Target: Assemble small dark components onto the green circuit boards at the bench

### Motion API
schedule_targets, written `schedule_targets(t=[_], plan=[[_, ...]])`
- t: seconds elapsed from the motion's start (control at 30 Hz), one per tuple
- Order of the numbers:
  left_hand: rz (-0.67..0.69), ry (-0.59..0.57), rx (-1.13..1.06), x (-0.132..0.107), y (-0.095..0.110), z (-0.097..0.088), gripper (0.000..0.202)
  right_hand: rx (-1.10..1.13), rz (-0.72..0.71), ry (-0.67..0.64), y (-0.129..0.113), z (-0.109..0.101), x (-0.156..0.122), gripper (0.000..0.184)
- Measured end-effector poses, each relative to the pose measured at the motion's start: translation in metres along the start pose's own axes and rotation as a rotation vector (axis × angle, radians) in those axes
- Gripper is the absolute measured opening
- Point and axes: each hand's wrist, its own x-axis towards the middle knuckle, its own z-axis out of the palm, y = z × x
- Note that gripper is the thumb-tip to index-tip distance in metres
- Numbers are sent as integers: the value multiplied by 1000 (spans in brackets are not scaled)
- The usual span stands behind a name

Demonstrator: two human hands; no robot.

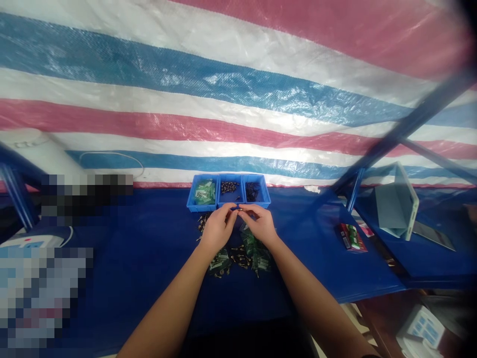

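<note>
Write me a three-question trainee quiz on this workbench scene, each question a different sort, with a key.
1. True or false: the left hand and right hand meet over the blue-covered table, pinching a tiny dark metal part between them.
2. How many compartments has the blue plastic sorting tray? A two, B three, C five.
3. Fill in: the red and green small box lies to the ___ of the hands.

Key: 1 true. 2 B. 3 right.
</note>
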Motion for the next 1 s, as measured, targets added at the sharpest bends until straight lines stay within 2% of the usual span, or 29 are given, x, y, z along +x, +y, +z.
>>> schedule_targets(t=[0.17,0.53,0.73,0.87,0.97,1.0], plan=[[30,11,5,-1,-1,2,23,38,11,-1,1,0,1,24],[56,-54,27,1,1,-1,26,73,58,-16,1,2,-1,24],[-21,54,85,1,2,-4,26,169,183,13,9,4,1,28],[-79,103,89,1,-1,-5,28,220,265,-2,9,4,2,40],[-89,122,90,1,-2,-4,28,248,177,-37,6,3,2,63],[-91,129,90,1,-2,-4,28,224,147,-52,6,2,2,64]])
